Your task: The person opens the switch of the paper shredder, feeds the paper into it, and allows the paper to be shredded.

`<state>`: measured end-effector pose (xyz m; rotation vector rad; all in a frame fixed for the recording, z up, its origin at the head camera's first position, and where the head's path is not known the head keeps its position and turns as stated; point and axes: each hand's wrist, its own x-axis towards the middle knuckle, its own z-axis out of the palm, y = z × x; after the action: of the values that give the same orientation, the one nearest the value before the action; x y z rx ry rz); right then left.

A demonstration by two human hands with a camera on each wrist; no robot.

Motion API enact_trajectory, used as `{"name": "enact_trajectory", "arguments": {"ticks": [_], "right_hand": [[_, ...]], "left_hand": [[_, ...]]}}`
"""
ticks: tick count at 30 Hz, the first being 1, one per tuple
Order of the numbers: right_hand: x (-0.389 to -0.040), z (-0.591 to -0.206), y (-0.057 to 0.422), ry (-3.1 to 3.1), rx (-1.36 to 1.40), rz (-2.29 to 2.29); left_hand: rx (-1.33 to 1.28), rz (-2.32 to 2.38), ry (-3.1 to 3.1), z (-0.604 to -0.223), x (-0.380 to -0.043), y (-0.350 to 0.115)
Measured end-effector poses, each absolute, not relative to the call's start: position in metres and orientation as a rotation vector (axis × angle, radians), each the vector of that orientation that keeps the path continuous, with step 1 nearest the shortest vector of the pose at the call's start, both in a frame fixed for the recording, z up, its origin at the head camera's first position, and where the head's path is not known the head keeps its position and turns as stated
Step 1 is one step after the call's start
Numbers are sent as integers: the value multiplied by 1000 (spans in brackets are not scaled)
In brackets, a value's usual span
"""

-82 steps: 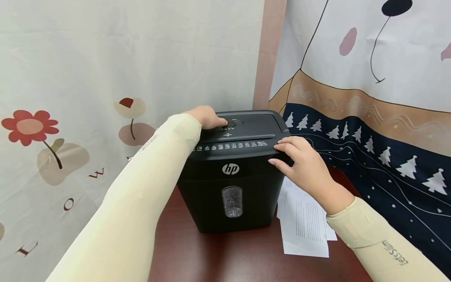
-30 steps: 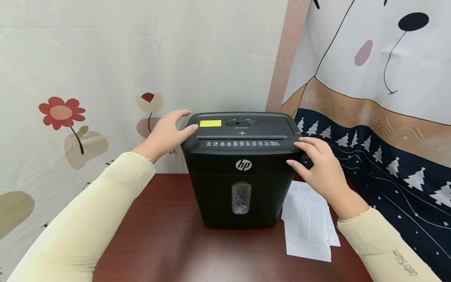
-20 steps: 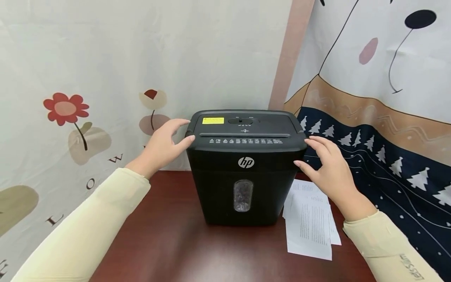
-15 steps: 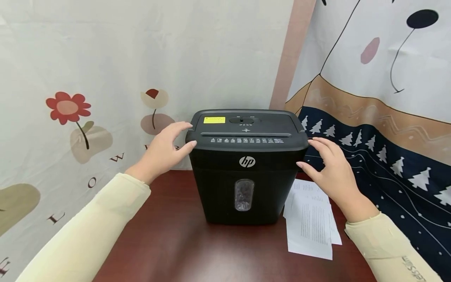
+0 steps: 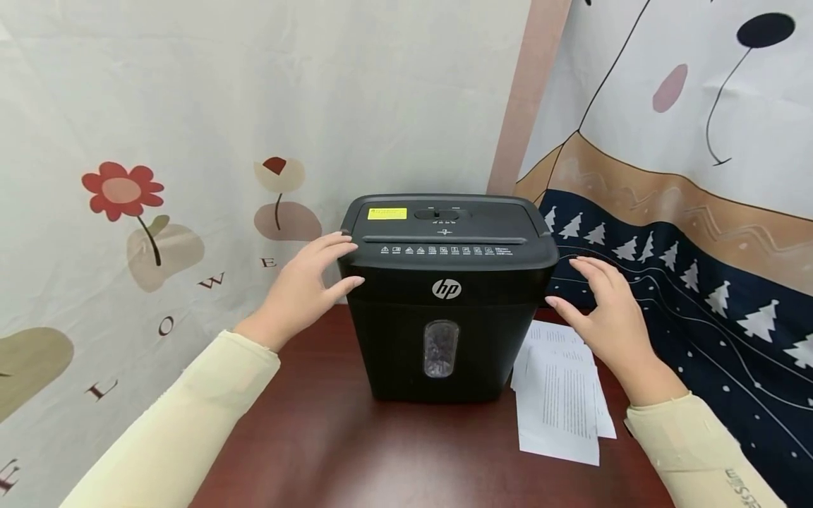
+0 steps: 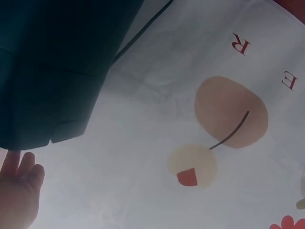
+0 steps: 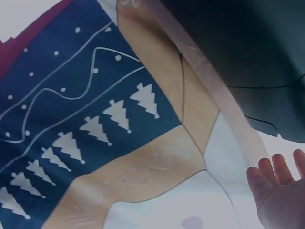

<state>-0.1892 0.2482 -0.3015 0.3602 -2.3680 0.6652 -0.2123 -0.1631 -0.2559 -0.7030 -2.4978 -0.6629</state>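
A black HP paper shredder (image 5: pixel 444 296) stands upright in the head view, a paper slot and a row of icons across its lid. My left hand (image 5: pixel 301 289) is at its upper left corner, fingers spread from the thumb and overlapping the lid's edge. In the left wrist view, that hand's fingertips (image 6: pixel 28 160) are close to the shredder's dark body (image 6: pixel 52 71). My right hand (image 5: pixel 610 310) hovers off the shredder's right side, thumb and fingers apart, holding nothing. The right wrist view has the right hand (image 7: pixel 281 195) close to the shredder's lid edge (image 7: pixel 286 124).
Printed sheets of paper (image 5: pixel 559 395) lie on the dark red table (image 5: pixel 305 437), right of the shredder. A pale curtain (image 5: pixel 381 92) with flower prints hangs behind, and a patterned cloth (image 5: pixel 673 233) at the right. A dark cord (image 6: pixel 143 33) runs behind the shredder.
My left hand has left the switch on the lid for the shredder's left corner, lately sinking a little. My right hand has drawn off the right edge. The head view has shifted.
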Motion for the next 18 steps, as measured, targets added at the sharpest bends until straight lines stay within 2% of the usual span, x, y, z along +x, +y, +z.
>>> {"name": "enact_trajectory", "arguments": {"ticks": [18], "right_hand": [[-196,-338,266,-2515,180,723]], "left_hand": [[-687,-650,-2400,-269,-212,-157]]}}
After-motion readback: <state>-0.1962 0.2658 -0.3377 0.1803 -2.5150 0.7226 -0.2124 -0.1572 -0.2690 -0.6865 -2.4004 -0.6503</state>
